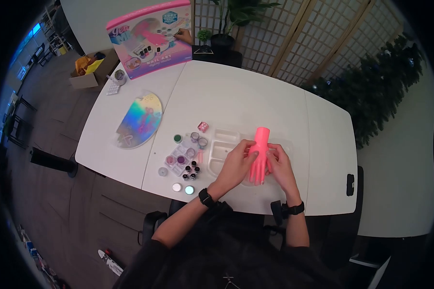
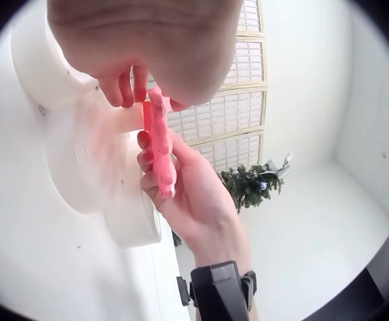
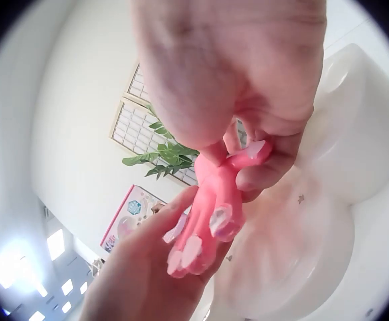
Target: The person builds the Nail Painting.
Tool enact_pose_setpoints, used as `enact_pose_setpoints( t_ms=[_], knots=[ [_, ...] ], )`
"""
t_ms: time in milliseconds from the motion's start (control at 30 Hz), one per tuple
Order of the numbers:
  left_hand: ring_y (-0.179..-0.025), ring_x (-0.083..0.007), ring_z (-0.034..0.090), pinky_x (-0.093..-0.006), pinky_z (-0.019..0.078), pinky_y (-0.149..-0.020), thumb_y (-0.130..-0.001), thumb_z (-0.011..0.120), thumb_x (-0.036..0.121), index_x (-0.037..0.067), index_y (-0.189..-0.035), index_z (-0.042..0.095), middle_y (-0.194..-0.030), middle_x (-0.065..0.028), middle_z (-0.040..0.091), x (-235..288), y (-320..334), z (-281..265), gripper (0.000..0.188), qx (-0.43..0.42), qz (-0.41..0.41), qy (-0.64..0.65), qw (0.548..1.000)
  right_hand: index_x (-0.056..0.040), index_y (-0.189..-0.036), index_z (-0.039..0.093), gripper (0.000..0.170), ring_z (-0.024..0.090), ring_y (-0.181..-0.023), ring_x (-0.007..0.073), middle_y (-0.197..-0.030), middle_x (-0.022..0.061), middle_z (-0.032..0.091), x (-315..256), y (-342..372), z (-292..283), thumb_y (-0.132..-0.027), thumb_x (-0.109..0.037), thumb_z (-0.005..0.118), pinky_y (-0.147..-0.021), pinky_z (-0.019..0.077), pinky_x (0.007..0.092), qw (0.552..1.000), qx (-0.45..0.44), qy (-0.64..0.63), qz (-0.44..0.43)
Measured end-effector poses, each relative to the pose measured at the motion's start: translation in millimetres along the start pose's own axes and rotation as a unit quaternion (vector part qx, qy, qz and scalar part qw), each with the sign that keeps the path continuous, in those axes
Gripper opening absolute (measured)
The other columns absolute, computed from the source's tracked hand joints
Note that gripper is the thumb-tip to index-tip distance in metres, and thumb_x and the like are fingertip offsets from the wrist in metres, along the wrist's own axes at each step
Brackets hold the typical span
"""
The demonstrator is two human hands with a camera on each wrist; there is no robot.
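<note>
Both hands hold a bright pink plastic model hand (image 1: 261,139), its fingers pointing toward the person and its round wrist end away. My left hand (image 1: 238,164) grips its left side, thumb on top. My right hand (image 1: 281,169) grips the other side, thumb near the model's knuckles. In the right wrist view, pale, shiny nails show on the model fingers (image 3: 193,249), one with a glittery look. Below lies a white plastic tray (image 1: 225,147) with moulded compartments, partly hidden by the hands.
Left of the tray stand several small jars (image 1: 181,159) and dark-capped polish bottles (image 1: 193,169). A pink roll (image 1: 203,126) sits behind them. Farther left lies an iridescent disc (image 1: 142,120); a nail art box (image 1: 152,41) stands at the back left of the white table (image 1: 255,96).
</note>
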State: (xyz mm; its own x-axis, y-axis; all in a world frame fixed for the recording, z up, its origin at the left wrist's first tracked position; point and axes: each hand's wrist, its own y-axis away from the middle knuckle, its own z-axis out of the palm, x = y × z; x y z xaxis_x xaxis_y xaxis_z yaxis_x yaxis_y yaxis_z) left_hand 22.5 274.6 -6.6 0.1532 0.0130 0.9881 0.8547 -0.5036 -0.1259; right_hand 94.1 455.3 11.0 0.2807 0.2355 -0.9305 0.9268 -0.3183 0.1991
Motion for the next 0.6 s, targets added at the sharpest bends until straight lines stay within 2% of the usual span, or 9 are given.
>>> enact_pose_setpoints(
  t_ms=[133,200,233,300,333,400,433,500,600],
  knots=[
    [-0.108,-0.039,0.075,-0.0463,0.0601,-0.093,-0.106,0.067,0.016,-0.004,-0.123,0.057,-0.117,-0.026,0.074,6.5,-9.6,-0.4,0.028,0.009,-0.034,-0.036,0.999,-0.0007,-0.14,0.063,0.034,0.075,-0.082,0.0214,-0.112,0.0162,0.077,-22.6,7.0,7.5,-0.112,-0.019,0.059,-0.067,0.0603,0.0327,0.999,0.028,0.034,-0.011],
    [-0.105,-0.0426,0.075,-0.0494,0.0593,-0.09,-0.105,0.068,0.015,-0.002,-0.117,0.055,-0.112,-0.0262,0.075,4.1,-13.4,-3.7,0.025,0.001,-0.044,-0.063,0.997,0.0001,-0.135,0.067,0.033,0.076,-0.086,0.0285,-0.116,0.0167,0.076,-29.7,6.2,7.6,-0.108,-0.02,0.064,-0.076,0.0614,0.0383,0.987,0.031,0.151,-0.04],
    [-0.105,-0.0426,0.075,-0.0494,0.0593,-0.09,-0.105,0.068,0.015,-0.002,-0.117,0.055,-0.112,-0.0262,0.075,4.9,-14.0,-3.4,0.025,0.003,-0.044,-0.069,0.997,0.0001,-0.135,0.067,0.033,0.076,-0.086,0.0285,-0.116,0.0167,0.076,-32.3,6.1,8.1,-0.108,-0.02,0.064,-0.076,0.0614,0.0383,0.988,0.029,0.145,-0.043],
    [-0.105,-0.0387,0.076,-0.0463,0.0598,-0.091,-0.107,0.068,0.019,-0.003,-0.122,0.057,-0.111,-0.0242,0.076,6.0,-12.4,-1.6,0.029,0.004,-0.045,-0.126,0.991,0.0003,-0.128,0.072,0.032,0.074,-0.093,0.0323,-0.117,0.0158,0.073,-33.7,6.3,11.2,-0.104,-0.022,0.07,-0.088,0.0594,0.0416,0.968,0.069,0.227,-0.08],
    [-0.105,-0.0412,0.076,-0.047,0.0596,-0.091,-0.106,0.067,0.017,-0.002,-0.123,0.057,-0.114,-0.0244,0.076,6.9,-12.2,-1.2,0.027,-0.001,-0.036,-0.136,0.99,0.0003,-0.128,0.072,0.032,0.074,-0.093,0.0323,-0.117,0.0158,0.073,-29.3,5.4,11.7,-0.104,-0.022,0.07,-0.088,0.0594,0.0416,0.969,0.065,0.224,-0.083],
    [-0.104,-0.0427,0.075,-0.0478,0.0591,-0.09,-0.106,0.066,0.016,-0.001,-0.124,0.056,-0.115,-0.0244,0.076,8.0,-10.6,-0.4,0.026,0.011,-0.007,-0.141,0.99,0.0003,-0.122,0.076,0.032,0.072,-0.099,0.0331,-0.115,0.0149,0.07,-19.2,2.2,11.0,-0.102,-0.024,0.073,-0.092,0.0575,0.0422,0.914,0.12,0.344,-0.179],
    [-0.104,-0.0442,0.075,-0.0487,0.0587,-0.089,-0.107,0.066,0.016,0.0,-0.124,0.056,-0.115,-0.0243,0.076,8.1,-10.1,0.1,0.026,0.018,0.022,-0.143,0.989,0.0003,-0.122,0.076,0.032,0.072,-0.099,0.0331,-0.115,0.0149,0.07,-23.2,2.9,12.0,-0.102,-0.024,0.073,-0.092,0.0575,0.0422,0.914,0.117,0.343,-0.18],
    [-0.104,-0.0458,0.074,-0.0501,0.0578,-0.088,-0.107,0.065,0.015,0.0,-0.125,0.056,-0.114,-0.0248,0.075,7.7,-9.0,-0.5,0.025,0.009,0.01,-0.148,0.989,-0.0001,-0.119,0.078,0.031,0.071,-0.1,0.0333,-0.11,0.0142,0.07,-34.3,7.1,12.6,-0.102,-0.026,0.074,-0.092,0.0566,0.0435,0.942,0.102,0.302,-0.108],
    [-0.102,-0.0482,0.073,-0.0528,0.0561,-0.086,-0.108,0.063,0.015,0.001,-0.125,0.055,-0.112,-0.026,0.074,2.7,-4.1,3.2,0.024,0.008,0.002,-0.152,0.988,-0.0012,-0.12,0.078,0.031,0.071,-0.099,0.0325,-0.106,0.0142,0.069,-37.6,8.7,12.7,-0.102,-0.027,0.073,-0.09,0.0563,0.0442,0.95,0.088,0.284,-0.091]
  ],
)
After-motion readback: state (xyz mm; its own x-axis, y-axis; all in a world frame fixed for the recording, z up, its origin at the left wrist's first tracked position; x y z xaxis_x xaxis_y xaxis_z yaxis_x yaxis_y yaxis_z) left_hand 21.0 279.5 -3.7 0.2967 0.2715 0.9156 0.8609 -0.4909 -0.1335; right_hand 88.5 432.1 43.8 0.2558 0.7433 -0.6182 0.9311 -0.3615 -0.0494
